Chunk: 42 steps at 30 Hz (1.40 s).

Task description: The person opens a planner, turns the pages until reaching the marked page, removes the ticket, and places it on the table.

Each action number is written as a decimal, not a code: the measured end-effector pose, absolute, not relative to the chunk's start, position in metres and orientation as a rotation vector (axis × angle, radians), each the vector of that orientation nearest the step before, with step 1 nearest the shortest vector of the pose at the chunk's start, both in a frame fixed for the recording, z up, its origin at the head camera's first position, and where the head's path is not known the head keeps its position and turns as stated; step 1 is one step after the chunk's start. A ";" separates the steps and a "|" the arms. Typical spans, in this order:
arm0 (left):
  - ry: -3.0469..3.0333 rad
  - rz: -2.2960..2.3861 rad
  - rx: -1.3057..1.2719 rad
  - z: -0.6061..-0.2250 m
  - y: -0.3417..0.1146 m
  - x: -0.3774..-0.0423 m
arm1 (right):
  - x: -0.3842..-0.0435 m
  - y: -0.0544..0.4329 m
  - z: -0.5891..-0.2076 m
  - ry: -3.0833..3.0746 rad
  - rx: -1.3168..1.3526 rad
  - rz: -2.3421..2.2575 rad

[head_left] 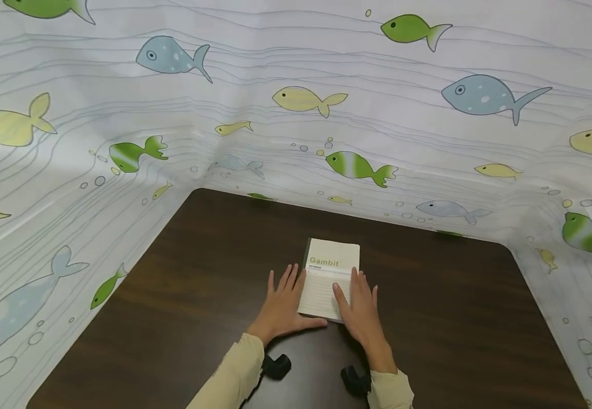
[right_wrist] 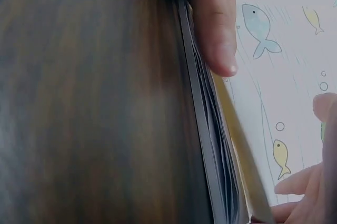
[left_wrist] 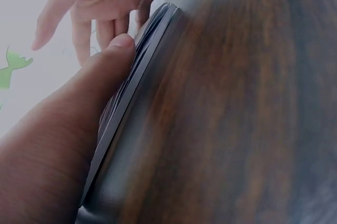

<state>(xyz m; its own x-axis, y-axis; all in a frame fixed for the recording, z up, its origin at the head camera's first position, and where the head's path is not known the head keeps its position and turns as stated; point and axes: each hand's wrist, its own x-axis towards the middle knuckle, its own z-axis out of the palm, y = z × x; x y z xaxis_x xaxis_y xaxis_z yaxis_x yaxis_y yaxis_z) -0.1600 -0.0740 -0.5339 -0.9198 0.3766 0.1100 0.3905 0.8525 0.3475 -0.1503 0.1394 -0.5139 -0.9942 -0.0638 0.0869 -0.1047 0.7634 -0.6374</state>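
A small notebook [head_left: 331, 255] with "Gambit" lettering and a lined lower half on its pale cover lies on the dark wooden table. Along its left side spreads my left hand [head_left: 282, 309], fingers straight, with the thumb stretched across the near edge. My right hand [head_left: 362, 312] reaches over the right side, its fingers extended and the thumb pointing up over the cover. Seen edge-on in the right wrist view, the page stack of the notebook [right_wrist: 210, 113] shows slightly parted sheets, and the left thumb [right_wrist: 213, 29] lies against it.
The brown table [head_left: 214, 272] stretches out on both sides of the hands. White fabric walls [head_left: 255, 57] printed with fish enclose its back and sides. Black wrist devices [head_left: 277, 366] sit below both hands, by the beige sleeves [head_left: 231, 375].
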 end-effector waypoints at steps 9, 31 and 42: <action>-2.966 -0.591 -0.608 -0.536 -0.075 -0.165 | -0.155 0.138 -0.515 -2.785 0.063 1.179; -2.739 -1.126 -0.600 -0.533 -0.085 -0.163 | -0.154 0.133 -0.530 -2.242 0.143 2.039; -1.986 -1.129 -0.161 -0.523 -0.101 -0.169 | -0.155 0.135 -0.532 -2.365 0.188 1.887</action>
